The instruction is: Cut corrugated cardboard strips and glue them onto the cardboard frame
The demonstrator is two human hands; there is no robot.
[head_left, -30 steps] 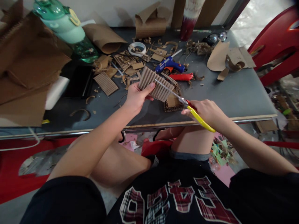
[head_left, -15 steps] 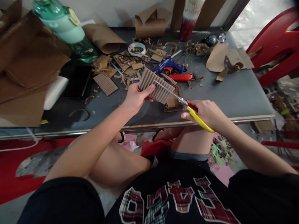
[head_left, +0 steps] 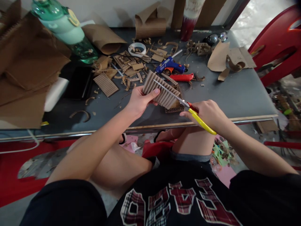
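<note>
My left hand grips the left end of a piece of corrugated cardboard, thumb on its ridged face. In my right hand are scissors with yellow and red handles. Their blade lies slantwise across the cardboard, its tip near the upper middle of the piece. Whether the second blade is behind the cardboard I cannot tell. Partly hidden below the piece sits a small open cardboard box with corrugated walls.
Behind my hands lie a blue glue gun, a red-handled cutter, a white tape roll and cardboard scraps. A green bottle, a dark phone and another corrugated piece are leftward. A drink cup stands at the back.
My left hand and the cardboard have shifted slightly right and down, so the piece sits farther along the scissor blade. The scissors have barely moved.
</note>
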